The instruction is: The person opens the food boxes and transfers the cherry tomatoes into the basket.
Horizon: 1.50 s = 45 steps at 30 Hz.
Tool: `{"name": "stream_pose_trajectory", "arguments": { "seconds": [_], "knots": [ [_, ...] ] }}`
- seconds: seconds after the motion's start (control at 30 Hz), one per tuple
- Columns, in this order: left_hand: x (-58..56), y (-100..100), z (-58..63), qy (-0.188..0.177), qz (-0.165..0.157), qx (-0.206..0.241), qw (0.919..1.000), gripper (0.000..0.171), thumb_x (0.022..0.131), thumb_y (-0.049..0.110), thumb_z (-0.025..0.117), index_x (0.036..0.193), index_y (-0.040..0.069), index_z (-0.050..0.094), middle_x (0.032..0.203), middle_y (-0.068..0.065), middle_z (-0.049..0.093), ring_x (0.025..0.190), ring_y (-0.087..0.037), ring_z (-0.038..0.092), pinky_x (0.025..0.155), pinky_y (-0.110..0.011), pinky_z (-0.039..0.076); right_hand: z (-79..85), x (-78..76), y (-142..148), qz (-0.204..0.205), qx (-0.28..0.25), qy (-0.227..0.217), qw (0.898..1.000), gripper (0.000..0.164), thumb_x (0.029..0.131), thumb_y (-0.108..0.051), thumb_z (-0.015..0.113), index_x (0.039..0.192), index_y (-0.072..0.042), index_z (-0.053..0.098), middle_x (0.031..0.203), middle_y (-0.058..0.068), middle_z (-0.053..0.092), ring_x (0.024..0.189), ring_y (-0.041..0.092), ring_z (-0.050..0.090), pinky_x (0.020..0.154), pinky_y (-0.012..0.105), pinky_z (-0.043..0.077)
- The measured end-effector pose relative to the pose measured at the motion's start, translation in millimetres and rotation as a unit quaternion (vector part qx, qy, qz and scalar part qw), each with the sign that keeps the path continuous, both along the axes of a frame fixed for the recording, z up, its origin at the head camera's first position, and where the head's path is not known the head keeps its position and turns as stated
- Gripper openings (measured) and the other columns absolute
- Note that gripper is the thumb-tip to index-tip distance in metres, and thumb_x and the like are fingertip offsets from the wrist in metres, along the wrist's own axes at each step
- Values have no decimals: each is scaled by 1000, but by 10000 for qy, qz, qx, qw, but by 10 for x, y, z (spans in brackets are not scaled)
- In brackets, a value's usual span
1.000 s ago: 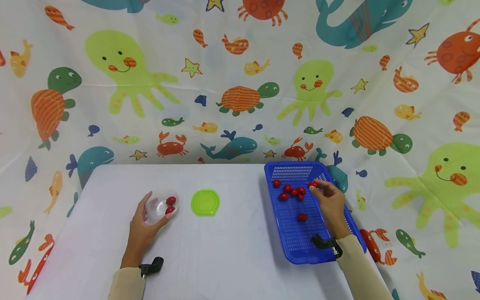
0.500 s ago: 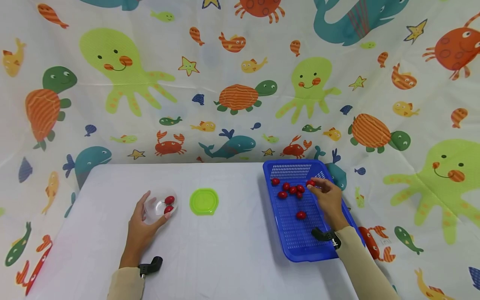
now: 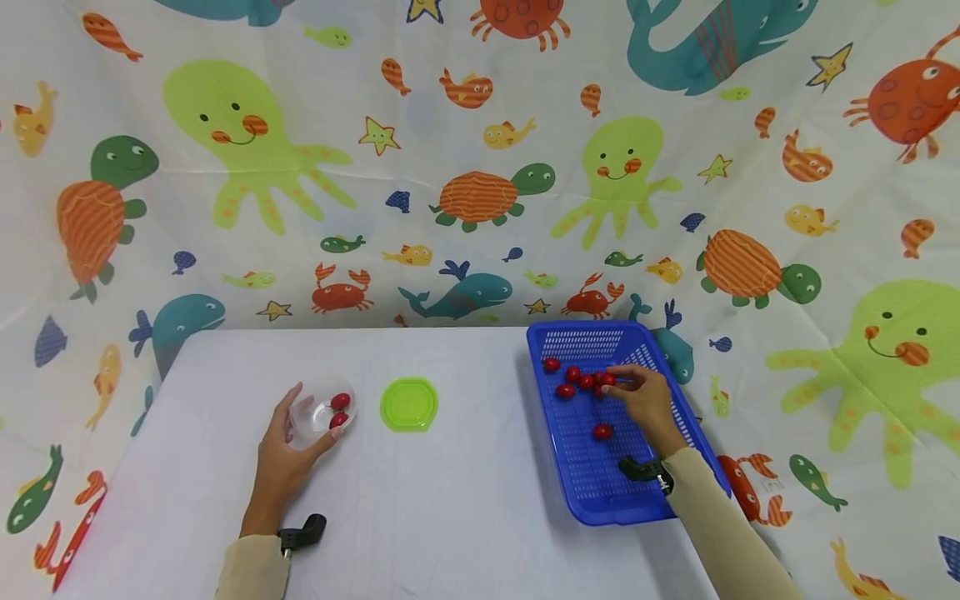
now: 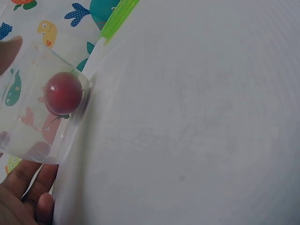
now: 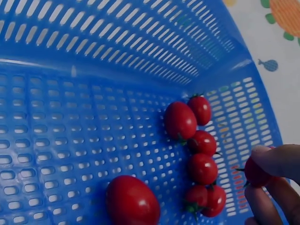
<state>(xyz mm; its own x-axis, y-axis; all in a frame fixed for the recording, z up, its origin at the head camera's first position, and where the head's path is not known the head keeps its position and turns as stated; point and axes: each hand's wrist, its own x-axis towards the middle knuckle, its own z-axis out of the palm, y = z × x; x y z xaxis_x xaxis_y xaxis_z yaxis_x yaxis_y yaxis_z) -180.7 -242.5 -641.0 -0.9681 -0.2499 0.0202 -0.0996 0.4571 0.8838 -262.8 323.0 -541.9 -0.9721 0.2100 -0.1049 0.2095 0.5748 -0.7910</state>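
My left hand (image 3: 288, 458) grips a clear plastic cup (image 3: 306, 418) on the left of the table, thumb and fingers spread round its sides. Two red cherry tomatoes (image 3: 341, 401) lie inside it; the left wrist view shows a tomato (image 4: 63, 93) through the wall. Over the far part of a blue basket (image 3: 581, 492), my right hand (image 3: 651, 404) pinches a cherry tomato (image 5: 257, 172) between thumb and fingers. Beneath and beside that hand, several more tomatoes (image 5: 202, 168) sit clustered on the basket floor. One larger-looking tomato (image 5: 133, 201) lies apart, nearer the basket's middle.
Between cup and basket, a bright green lid (image 3: 409, 405) lies flat on the white table (image 3: 465, 500). A curtain (image 3: 480, 125) printed with sea animals hangs behind the table and along both sides. The basket's raised, slotted walls surround the tomatoes.
My right hand has shifted slightly left and down in the head view with the pinched tomato, which now overlaps the cluster. The left hand keeps its hold on the cup.
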Motion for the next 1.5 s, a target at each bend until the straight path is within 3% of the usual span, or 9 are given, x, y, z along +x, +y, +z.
{"name": "stream_pose_trajectory", "arguments": {
  "seconds": [0.3,0.47,0.67,0.93,1.2,1.5],
  "knots": [
    [-10,-5,-10,24,4,3,10000,99,81,48,80,157,45,17,159,-5,40,151,-37,26,111,-70,31,-112,-49,-74,432,99,-333,9985,32,86,-15,79,118,-15,73,119,12,68,100,26,63,86,32,57],
    [-11,-2,-6,32,-20,-21,10000,99,81,48,80,157,45,17,158,-6,41,150,-38,27,110,-70,32,-161,-59,-108,616,-2,-564,9965,32,87,-14,78,118,-12,73,119,13,69,97,25,66,89,36,58],
    [-14,-10,-9,34,-12,-40,10000,99,81,48,80,156,47,17,159,-5,40,150,-37,27,110,-70,32,-188,-65,-141,536,107,-724,9959,30,86,-15,78,116,-12,74,120,13,69,100,25,64,97,44,53],
    [-27,-20,-14,2,-19,-38,10000,99,80,48,80,156,47,17,159,-5,40,150,-38,28,110,-70,32,-220,-96,-172,542,338,-922,9937,26,87,-12,77,113,-12,74,115,12,69,100,27,61,86,33,53],
    [-33,-22,-20,29,-12,-78,10000,99,80,48,81,155,49,16,158,-6,41,149,-38,28,110,-70,33,-244,-110,-178,610,312,-922,9934,27,86,-10,78,113,-10,74,112,13,71,98,25,64,89,39,57],
    [-25,-12,-8,-2,1,-82,10000,99,80,49,80,156,47,17,159,-6,40,150,-38,28,110,-70,33,-206,-70,-196,623,285,-1095,9916,31,86,-17,79,116,-11,73,117,13,70,105,28,63,101,51,52]
  ]
}}
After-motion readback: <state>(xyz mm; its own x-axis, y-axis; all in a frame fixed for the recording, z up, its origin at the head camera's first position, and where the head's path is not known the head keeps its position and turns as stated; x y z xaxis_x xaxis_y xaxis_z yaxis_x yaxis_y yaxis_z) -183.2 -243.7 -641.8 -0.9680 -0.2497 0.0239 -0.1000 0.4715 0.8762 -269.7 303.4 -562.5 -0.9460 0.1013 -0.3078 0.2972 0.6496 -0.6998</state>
